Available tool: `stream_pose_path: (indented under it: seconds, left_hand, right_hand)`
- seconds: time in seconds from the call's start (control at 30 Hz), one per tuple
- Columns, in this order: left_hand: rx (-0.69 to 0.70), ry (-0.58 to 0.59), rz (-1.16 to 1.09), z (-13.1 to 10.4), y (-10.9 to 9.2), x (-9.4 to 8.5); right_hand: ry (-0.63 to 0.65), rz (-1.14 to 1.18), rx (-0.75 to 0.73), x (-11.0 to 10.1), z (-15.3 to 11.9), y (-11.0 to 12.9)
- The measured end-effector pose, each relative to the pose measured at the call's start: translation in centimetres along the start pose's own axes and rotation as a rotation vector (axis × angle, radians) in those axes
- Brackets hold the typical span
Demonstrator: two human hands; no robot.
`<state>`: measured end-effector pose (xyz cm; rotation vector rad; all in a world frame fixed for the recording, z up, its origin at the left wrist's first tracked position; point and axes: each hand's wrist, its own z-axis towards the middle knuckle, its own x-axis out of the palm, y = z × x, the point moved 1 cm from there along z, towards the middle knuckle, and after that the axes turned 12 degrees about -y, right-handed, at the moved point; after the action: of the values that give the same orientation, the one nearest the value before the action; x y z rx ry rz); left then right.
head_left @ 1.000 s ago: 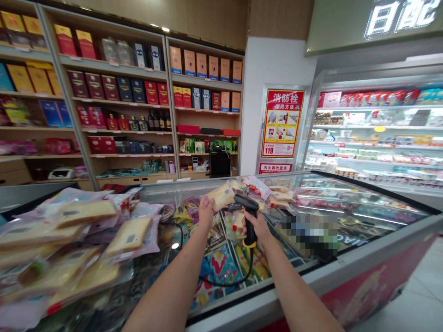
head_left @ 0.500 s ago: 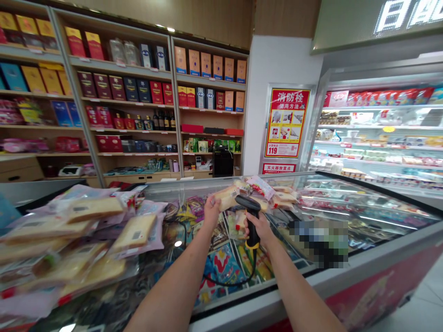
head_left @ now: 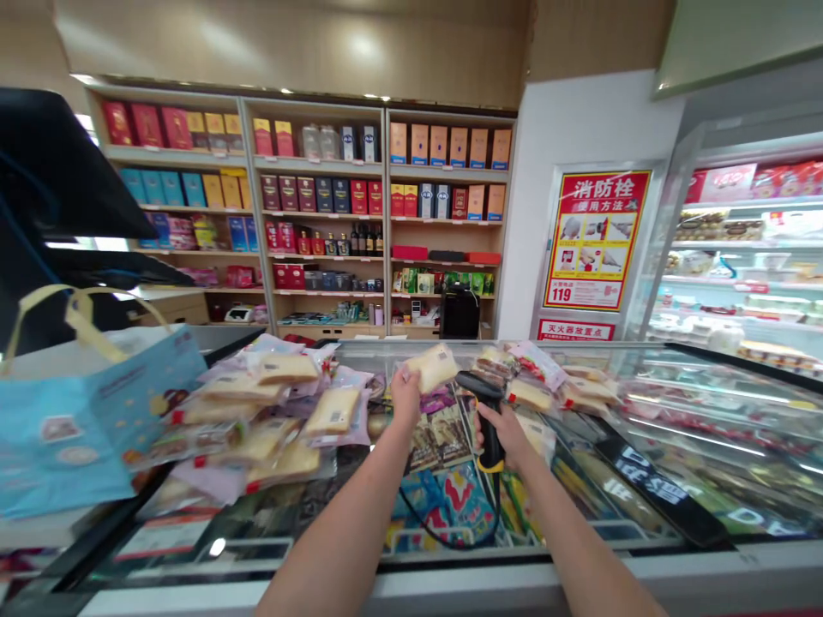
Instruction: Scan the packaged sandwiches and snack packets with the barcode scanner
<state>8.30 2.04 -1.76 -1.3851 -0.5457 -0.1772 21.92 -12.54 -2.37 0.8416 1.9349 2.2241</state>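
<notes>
My left hand (head_left: 405, 392) is closed on the edge of a packaged sandwich (head_left: 435, 367), held above the freezer's glass top, its label facing up. A black barcode scanner (head_left: 492, 428) with a yellow base end is wrapped in my right hand (head_left: 505, 435); its head sits just right of the sandwich, apart from it. The scanner's cord (head_left: 450, 543) loops down toward me over the glass. To the left lies a pile of wrapped sandwiches (head_left: 283, 458). A smaller group of sandwiches (head_left: 588, 390) rests beyond my right hand.
A light blue bag (head_left: 122, 411) stands at the left, below a dark monitor (head_left: 64, 171). A black strip with white lettering (head_left: 662, 484) lies on the glass at right. Shelves of boxed goods (head_left: 321, 195) and a chilled display (head_left: 759, 257) are behind.
The view has swung left, bringing in the blue bag and monitor. The sandwich in my left hand has come away from the right-hand group, its label now more visible. The scanner stays in my right hand.
</notes>
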Motion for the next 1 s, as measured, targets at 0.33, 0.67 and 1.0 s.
stream_pose_path:
  seconds: [0.33,0.67,1.0]
  left_hand:
    - [0.326,-0.425,0.314,4.0,-7.2,-13.5]
    - [0.800,-0.359,0.768,0.7,-9.1,-17.1]
    - [0.852,-0.074,1.461,-1.3,-10.0,-15.2]
  right_hand:
    - [0.247,-0.009,0.067,10.9,-1.8,-2.0]
    - [0.357,-0.042,0.086,15.2,-3.6,-3.3]
    - [0.297,-0.050,0.089,13.6,-3.0,-3.7]
